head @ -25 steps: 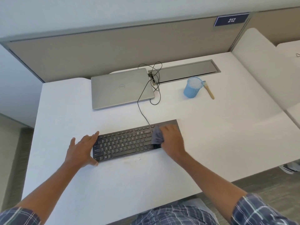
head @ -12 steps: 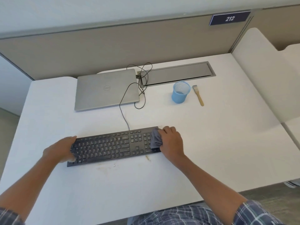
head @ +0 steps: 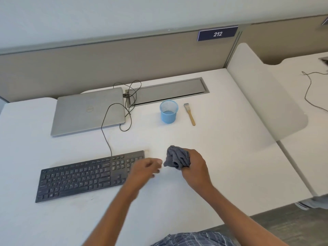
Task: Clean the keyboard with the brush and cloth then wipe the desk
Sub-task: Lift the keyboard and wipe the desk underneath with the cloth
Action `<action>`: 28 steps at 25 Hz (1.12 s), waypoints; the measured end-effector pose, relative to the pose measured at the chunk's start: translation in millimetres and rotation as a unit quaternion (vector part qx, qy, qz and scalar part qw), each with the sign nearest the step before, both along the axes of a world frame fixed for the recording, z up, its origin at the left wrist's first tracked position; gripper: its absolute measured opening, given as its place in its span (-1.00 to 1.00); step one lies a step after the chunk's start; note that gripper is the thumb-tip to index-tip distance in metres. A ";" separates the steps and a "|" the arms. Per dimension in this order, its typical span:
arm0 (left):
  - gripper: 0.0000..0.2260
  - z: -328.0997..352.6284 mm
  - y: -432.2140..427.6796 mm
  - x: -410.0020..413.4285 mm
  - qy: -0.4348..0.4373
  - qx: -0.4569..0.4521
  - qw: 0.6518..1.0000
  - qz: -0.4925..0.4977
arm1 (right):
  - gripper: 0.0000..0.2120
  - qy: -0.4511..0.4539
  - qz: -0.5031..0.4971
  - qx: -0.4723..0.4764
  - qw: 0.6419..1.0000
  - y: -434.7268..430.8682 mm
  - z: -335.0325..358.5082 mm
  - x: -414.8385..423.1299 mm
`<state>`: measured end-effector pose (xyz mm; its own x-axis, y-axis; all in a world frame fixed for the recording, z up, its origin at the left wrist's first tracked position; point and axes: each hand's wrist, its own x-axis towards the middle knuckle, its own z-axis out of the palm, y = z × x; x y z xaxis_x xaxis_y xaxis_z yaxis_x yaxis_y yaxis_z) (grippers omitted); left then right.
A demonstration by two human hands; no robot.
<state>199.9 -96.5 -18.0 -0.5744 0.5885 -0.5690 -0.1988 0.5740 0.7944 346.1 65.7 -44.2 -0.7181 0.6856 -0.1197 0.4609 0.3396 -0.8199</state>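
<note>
A black keyboard (head: pixel 85 176) lies on the white desk (head: pixel 221 166), its cable running back toward the laptop. My right hand (head: pixel 194 167) grips a bunched grey cloth (head: pixel 177 158) just right of the keyboard, lifted off the keys. My left hand (head: pixel 145 168) is blurred with motion over the keyboard's right end, fingers loosely extended toward the cloth and holding nothing. A wooden-handled brush (head: pixel 189 113) lies at the back, right of the blue cup.
A closed silver laptop (head: pixel 87 110) sits at the back left with a looped black cable (head: pixel 124 110). A blue mesh cup (head: pixel 168 111) stands behind the hands. A grey cable tray (head: pixel 166 91) is recessed at the rear. A white divider panel (head: pixel 266 96) bounds the right side.
My right hand has lifted the cloth off the keyboard and moved right. My left hand left the keyboard's left end and swung across to its right end.
</note>
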 end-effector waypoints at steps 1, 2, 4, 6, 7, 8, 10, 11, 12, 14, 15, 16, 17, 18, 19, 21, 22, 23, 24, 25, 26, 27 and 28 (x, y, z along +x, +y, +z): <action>-0.76 0.9 13.1 14.9 -0.023 0.017 1.000 0.008 | -0.52 0.018 -0.012 -0.017 1.000 2.6 11.0 3.6; -0.70 3.6 24.6 27.5 -0.045 0.034 0.998 0.022 | -0.46 0.026 -0.020 -0.028 0.999 4.9 18.5 7.6; -0.60 11.0 40.7 46.4 -0.074 0.076 0.993 0.053 | -0.49 0.009 -0.028 -0.021 0.999 11.8 22.0 15.4; -0.61 16.2 53.3 59.9 -0.069 0.106 0.989 0.075 | -0.57 -0.039 -0.026 0.029 0.998 21.8 14.9 22.4; -0.64 17.4 58.6 65.4 -0.056 0.106 0.989 0.082 | -0.57 -0.064 -0.016 0.063 0.996 26.3 11.7 25.6; -0.66 17.4 63.7 70.2 -0.037 0.099 0.991 0.087 | -0.56 -0.083 -0.003 0.090 0.993 31.1 9.4 27.8; -0.77 16.3 74.5 76.3 -0.002 0.077 0.992 0.104 | -0.51 -0.087 0.019 0.097 0.991 41.2 9.6 30.8; -0.84 16.0 79.0 77.0 0.008 0.069 0.991 0.113 | -0.46 -0.081 0.027 0.071 0.994 47.3 11.3 33.0; -0.89 15.4 82.7 76.0 0.014 0.064 0.991 0.118 | -0.44 -0.076 0.031 0.032 0.996 54.5 13.2 34.9; -0.92 13.9 87.9 71.6 0.023 0.055 0.992 0.114 | -0.50 -0.066 0.031 -0.051 0.996 70.1 17.6 38.6; -0.92 12.4 90.5 69.1 0.027 0.051 0.992 0.109 | -0.58 -0.059 0.029 -0.076 0.995 77.3 19.0 40.8; -0.91 9.9 92.7 66.4 0.031 0.048 0.993 0.104 | -0.66 -0.048 0.024 -0.088 0.995 83.1 20.0 42.8; -0.91 7.8 95.0 64.0 0.035 0.044 0.993 0.100 | -0.74 -0.034 0.013 -0.089 0.995 87.9 20.8 44.5; -0.90 4.3 97.4 61.1 0.039 0.036 0.994 0.097 | -0.80 -0.023 -0.005 -0.080 0.997 92.6 20.8 45.9; -0.87 0.9 100.0 58.0 0.045 0.026 0.994 0.095 | -0.85 -0.015 -0.027 -0.069 0.997 97.5 20.4 46.9; -0.79 -5.6 105.6 52.2 0.059 0.009 0.993 0.098 | -0.89 -0.007 -0.074 -0.083 0.994 107.7 18.8 47.8; -0.78 -7.8 108.7 49.1 0.062 0.002 0.993 0.102 | -0.88 0.000 -0.095 -0.110 0.989 113.7 18.4 48.1; -0.77 -10.0 111.7 45.3 0.059 -0.003 0.993 0.104 | -0.86 0.008 -0.112 -0.139 0.984 120.3 17.9 48.7; -0.78 -12.6 114.2 41.1 0.052 -0.002 0.993 0.105 | -0.84 0.014 -0.122 -0.159 0.980 127.3 17.4 49.3; -0.79 -15.5 116.4 37.1 0.040 0.003 0.994 0.106 | -0.84 0.016 -0.129 -0.167 0.977 135.2 15.6 49.9; -0.81 -18.1 118.0 34.0 0.027 0.007 0.994 0.108 | -0.84 0.013 -0.135 -0.168 0.976 143.2 13.4 50.3; -0.82 -19.7 119.9 31.5 0.018 0.009 0.994 0.111 | -0.86 0.011 -0.142 -0.170 0.975 151.0 11.2 50.2; -0.83 -22.1 122.1 28.9 0.014 0.008 0.993 0.113 | -0.89 0.008 -0.154 -0.177 0.972 158.9 8.5 49.8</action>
